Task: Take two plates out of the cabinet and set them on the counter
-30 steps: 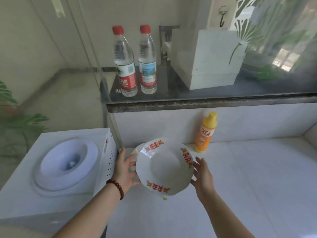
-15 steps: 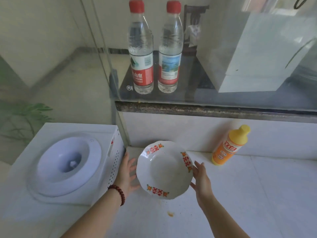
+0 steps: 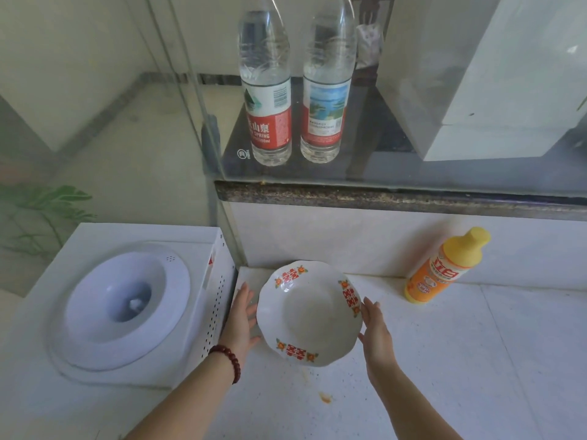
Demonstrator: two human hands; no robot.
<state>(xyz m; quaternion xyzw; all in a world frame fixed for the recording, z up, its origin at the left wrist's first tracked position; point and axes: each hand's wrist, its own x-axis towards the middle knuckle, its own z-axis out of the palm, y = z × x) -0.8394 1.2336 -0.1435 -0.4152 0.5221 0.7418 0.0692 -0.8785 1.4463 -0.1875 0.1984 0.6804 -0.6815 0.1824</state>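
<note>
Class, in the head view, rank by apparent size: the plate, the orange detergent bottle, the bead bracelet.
1. plate
2. orange detergent bottle
3. bead bracelet
The plate lies nearer the camera than the bottle, so their true order is unsure.

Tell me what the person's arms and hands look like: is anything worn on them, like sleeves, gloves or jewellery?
Both forearms are bare, with no sleeves in view and no gloves. The left hand has a bracelet of round dark red beads around its wrist. The right hand and its wrist carry nothing: no watch, band or ring that I can make out.
</note>
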